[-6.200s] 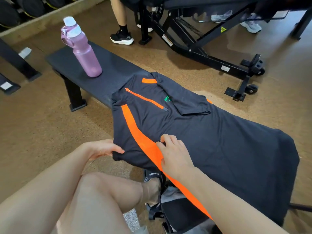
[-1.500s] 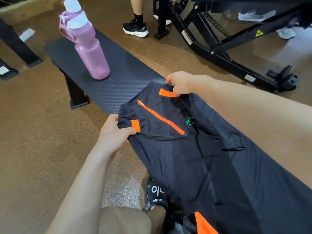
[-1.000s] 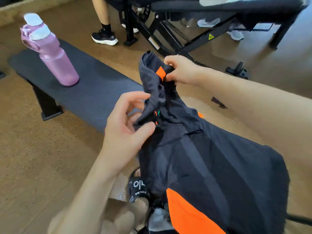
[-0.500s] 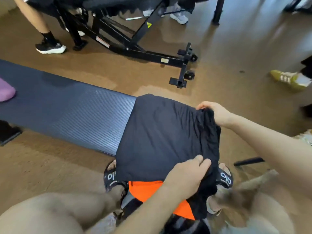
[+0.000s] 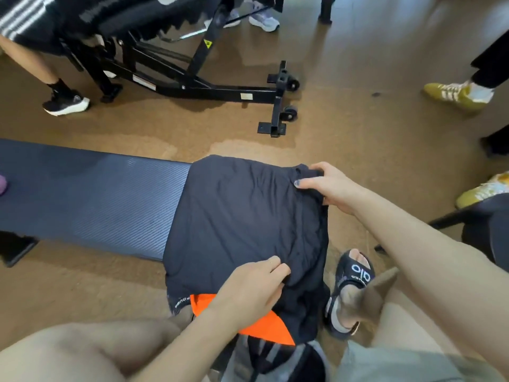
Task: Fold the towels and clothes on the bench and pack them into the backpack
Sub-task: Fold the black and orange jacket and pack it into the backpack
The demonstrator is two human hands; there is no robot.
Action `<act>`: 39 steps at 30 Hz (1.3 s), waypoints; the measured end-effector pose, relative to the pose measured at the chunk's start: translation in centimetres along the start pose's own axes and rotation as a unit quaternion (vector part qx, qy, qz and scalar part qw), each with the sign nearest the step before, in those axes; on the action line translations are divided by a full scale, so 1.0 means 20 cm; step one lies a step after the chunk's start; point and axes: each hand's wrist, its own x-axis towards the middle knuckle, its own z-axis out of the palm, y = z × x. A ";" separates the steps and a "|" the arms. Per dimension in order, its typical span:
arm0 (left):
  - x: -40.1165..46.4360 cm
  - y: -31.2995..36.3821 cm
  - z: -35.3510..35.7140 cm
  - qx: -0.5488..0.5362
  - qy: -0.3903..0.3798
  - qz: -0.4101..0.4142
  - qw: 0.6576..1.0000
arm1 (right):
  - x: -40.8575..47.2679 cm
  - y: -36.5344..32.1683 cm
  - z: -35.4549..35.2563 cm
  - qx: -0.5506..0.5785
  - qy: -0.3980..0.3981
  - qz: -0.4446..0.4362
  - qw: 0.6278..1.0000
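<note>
Folding step: black-and-orange shirt (image 5: 242,216) doubled on bench (image 5: 91,199), left hand (image 5: 250,293) and right hand (image 5: 327,186) pinching its right-side corners; next, probably flattening, then packing.

Dark bench (image 5: 91,199), folded black shirt (image 5: 242,216) on top

Dark shirt (image 5: 242,216) w/ orange panel, folded, draped over bench (image 5: 91,199) end.

Black adjustable bench frame (image 5: 192,89), bystanders' sneakers (image 5: 457,95), perhaps pink bottle (image 5: 2,186) at left edge
</note>
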 end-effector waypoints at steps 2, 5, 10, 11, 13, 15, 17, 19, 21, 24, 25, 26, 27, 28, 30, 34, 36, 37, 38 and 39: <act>0.00 0.01 -0.01 -0.008 0.025 0.004 1.000 | 0.00 0.02 0.01 -0.002 0.029 0.001 1.000; 0.00 -0.01 -0.01 0.002 0.039 0.004 0.999 | -0.01 0.04 -0.02 0.037 0.052 0.005 0.998; 0.00 -0.06 0.02 0.106 -0.041 0.057 0.992 | -0.01 0.07 0.00 -0.119 0.089 -0.013 0.989; -0.01 -0.08 0.02 0.090 -0.043 0.051 0.994 | -0.01 0.08 0.00 -0.134 0.093 -0.018 0.986; -0.04 -0.14 -0.01 0.037 -0.014 0.001 0.999 | 0.00 0.09 0.00 -0.159 0.106 -0.030 0.981; -0.08 -0.25 -0.05 0.004 0.026 -0.089 0.996 | 0.01 0.10 0.00 -0.162 0.121 -0.041 0.978; -0.13 -0.39 -0.09 -0.001 0.073 -0.206 0.976 | 0.01 0.11 0.00 -0.135 0.125 -0.036 0.982; -0.16 -0.54 -0.14 -0.003 0.107 -0.331 0.937 | 0.00 0.11 0.00 -0.116 0.117 -0.023 0.986; -0.18 -0.67 -0.17 -0.060 0.099 -0.442 0.889 | 0.01 0.12 0.01 -0.127 0.111 -0.017 0.985; -0.21 -0.81 -0.18 -0.146 0.066 -0.504 0.849 | 0.03 0.14 0.02 -0.134 0.124 -0.007 0.983; -0.21 -0.84 -0.18 -0.160 0.071 -0.503 0.846 | 0.04 0.14 0.02 -0.125 0.127 -0.003 0.984; -0.22 -0.86 -0.17 -0.170 0.075 -0.503 0.844 | 0.04 0.14 0.02 -0.113 0.130 0.002 0.985; -0.22 -0.87 -0.17 -0.173 0.072 -0.503 0.844 | 0.04 0.15 0.02 -0.103 0.133 0.005 0.986; -0.22 -0.88 -0.16 -0.170 0.066 -0.503 0.845 | 0.04 0.16 0.03 -0.097 0.140 0.005 0.985; -0.22 -0.90 -0.16 -0.168 0.059 -0.506 0.844 | 0.02 0.18 0.05 -0.106 0.156 -0.004 0.982; -0.20 -0.91 -0.18 -0.204 0.050 -0.521 0.827 | -0.02 0.23 0.08 -0.126 0.172 -0.030 0.977; -0.20 -0.92 -0.19 -0.248 0.068 -0.525 0.812 | -0.04 0.22 0.07 -0.147 0.165 -0.019 0.975; -0.19 -0.92 -0.20 -0.267 0.073 -0.524 0.806 | -0.05 0.21 0.06 -0.158 0.160 -0.005 0.974; -0.19 -0.92 -0.20 -0.279 0.073 -0.521 0.804 | -0.05 0.21 0.06 -0.168 0.154 0.012 0.974; -0.19 -0.92 -0.21 -0.288 0.070 -0.516 0.804 | -0.06 0.21 0.06 -0.174 0.146 0.027 0.973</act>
